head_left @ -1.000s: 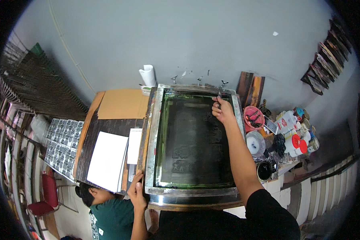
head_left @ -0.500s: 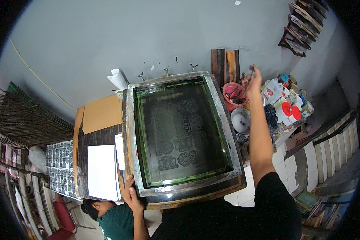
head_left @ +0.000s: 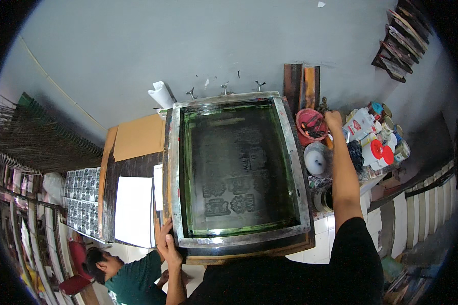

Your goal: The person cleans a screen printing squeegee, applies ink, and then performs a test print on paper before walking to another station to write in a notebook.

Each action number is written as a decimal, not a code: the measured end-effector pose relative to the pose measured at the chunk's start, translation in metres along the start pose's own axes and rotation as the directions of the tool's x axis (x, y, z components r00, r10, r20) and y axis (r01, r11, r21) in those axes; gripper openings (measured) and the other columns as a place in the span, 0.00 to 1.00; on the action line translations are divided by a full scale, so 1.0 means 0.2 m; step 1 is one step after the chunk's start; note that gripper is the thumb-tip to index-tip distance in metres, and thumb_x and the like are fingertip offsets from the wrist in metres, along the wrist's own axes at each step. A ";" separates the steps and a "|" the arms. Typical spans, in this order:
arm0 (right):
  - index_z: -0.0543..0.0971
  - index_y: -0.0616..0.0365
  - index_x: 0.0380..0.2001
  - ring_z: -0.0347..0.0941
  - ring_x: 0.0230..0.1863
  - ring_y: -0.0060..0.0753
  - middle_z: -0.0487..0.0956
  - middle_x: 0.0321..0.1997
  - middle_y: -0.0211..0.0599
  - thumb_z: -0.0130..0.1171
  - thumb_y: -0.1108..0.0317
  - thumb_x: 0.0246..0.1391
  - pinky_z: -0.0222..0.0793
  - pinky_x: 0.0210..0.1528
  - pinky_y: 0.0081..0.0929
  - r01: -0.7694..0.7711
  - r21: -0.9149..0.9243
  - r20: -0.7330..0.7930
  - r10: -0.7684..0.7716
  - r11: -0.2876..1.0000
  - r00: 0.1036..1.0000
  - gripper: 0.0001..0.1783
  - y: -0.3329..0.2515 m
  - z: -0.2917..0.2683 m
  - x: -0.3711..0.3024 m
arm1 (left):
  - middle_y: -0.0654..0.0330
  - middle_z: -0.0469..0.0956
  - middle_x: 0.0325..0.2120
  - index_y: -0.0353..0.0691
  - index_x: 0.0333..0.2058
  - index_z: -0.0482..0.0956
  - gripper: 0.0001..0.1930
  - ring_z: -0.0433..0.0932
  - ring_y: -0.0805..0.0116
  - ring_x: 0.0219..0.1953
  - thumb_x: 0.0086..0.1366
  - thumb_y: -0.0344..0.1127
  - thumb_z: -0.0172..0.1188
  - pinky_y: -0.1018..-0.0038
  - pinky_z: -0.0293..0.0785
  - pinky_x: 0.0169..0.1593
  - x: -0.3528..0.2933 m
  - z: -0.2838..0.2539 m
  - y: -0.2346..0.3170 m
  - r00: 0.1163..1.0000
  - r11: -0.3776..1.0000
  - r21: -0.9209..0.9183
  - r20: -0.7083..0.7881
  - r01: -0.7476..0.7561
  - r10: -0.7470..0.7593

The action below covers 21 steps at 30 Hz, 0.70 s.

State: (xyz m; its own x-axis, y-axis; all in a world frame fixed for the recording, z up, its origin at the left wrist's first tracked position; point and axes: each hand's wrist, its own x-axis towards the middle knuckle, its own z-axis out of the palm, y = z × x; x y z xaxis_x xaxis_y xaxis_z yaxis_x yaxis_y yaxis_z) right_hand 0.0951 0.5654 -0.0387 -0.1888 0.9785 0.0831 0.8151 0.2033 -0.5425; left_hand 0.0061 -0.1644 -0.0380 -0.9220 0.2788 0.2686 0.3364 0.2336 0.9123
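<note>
A screen printing frame point(head_left: 304, 203) with a pale metal border and dark, green-edged mesh lies in front of me on a dark board point(head_left: 290, 243). Several faint emblem shapes show on the mesh. My left hand point(head_left: 170, 249) rests at the board's near left corner, its fingers stretched along the edge. Out to the right, my right hand point(head_left: 333, 120) is closed beside a pink basket point(head_left: 301, 137) that holds dark tools. Whatever is in its fingers is hidden. A small dark object point(head_left: 323, 104) stands just past that hand.
White sheets point(head_left: 133, 211) and brown card point(head_left: 139, 137) lie on the left. A white tub point(head_left: 315, 161), jugs point(head_left: 360, 125) and red-lidded containers point(head_left: 383, 156) crowd the right. Wooden-edged squeegees point(head_left: 310, 85) lean on the wall. A person point(head_left: 132, 279) is at lower left.
My right hand has gone from raised and spread to lowered and closed beside the basket. The view has shifted slightly. The person at lower left has turned. My left hand stays at the corner.
</note>
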 end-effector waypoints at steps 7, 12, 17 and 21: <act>0.79 0.68 0.32 0.78 0.31 0.36 0.81 0.26 0.40 0.59 0.57 0.56 0.72 0.38 0.34 0.275 0.420 0.163 -0.370 0.865 0.915 0.19 -0.26 -0.36 -0.76 | 0.42 0.67 0.63 0.30 0.62 0.68 0.32 0.60 0.46 0.68 0.72 0.53 0.45 0.52 0.42 0.72 -0.02 -0.04 0.05 0.991 0.969 0.242 0.132 -0.055 0.023; 0.79 0.68 0.26 0.72 0.18 0.27 0.77 0.20 0.37 0.57 0.43 0.61 0.68 0.20 0.30 0.023 0.204 0.584 -0.141 0.979 0.799 0.32 -0.13 -0.48 -1.49 | 0.44 0.63 0.66 0.32 0.65 0.65 0.36 0.56 0.49 0.71 0.70 0.57 0.44 0.52 0.33 0.74 0.00 -0.01 0.05 0.988 0.965 0.262 0.152 -0.003 -0.038; 0.75 0.69 0.20 0.65 0.32 0.27 0.71 0.21 0.38 0.55 0.38 0.61 0.64 0.38 0.35 -0.090 0.423 0.354 -0.073 0.902 0.932 0.37 0.14 -0.27 -1.59 | 0.46 0.61 0.67 0.30 0.64 0.65 0.37 0.56 0.53 0.71 0.68 0.57 0.46 0.57 0.32 0.74 0.04 -0.04 0.00 0.966 0.990 0.015 0.215 0.143 -0.142; 0.78 0.67 0.24 0.64 0.32 0.28 0.73 0.26 0.34 0.55 0.38 0.61 0.63 0.37 0.30 -0.211 0.469 0.485 -0.051 0.857 0.873 0.35 0.17 -0.25 -1.53 | 0.45 0.62 0.66 0.31 0.65 0.64 0.37 0.59 0.52 0.69 0.68 0.56 0.48 0.62 0.49 0.71 0.05 -0.05 0.03 0.949 0.900 -0.325 0.217 0.290 -0.227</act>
State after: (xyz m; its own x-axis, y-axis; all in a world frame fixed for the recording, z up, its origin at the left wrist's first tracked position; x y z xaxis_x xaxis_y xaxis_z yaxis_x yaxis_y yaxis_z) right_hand 0.2082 0.2754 -0.0411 -0.4720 0.8269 -0.3057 0.4815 -0.0487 -0.8751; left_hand -0.0029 -0.1699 -0.0261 -0.9104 0.4133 -0.0193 -0.0266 -0.0120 0.9996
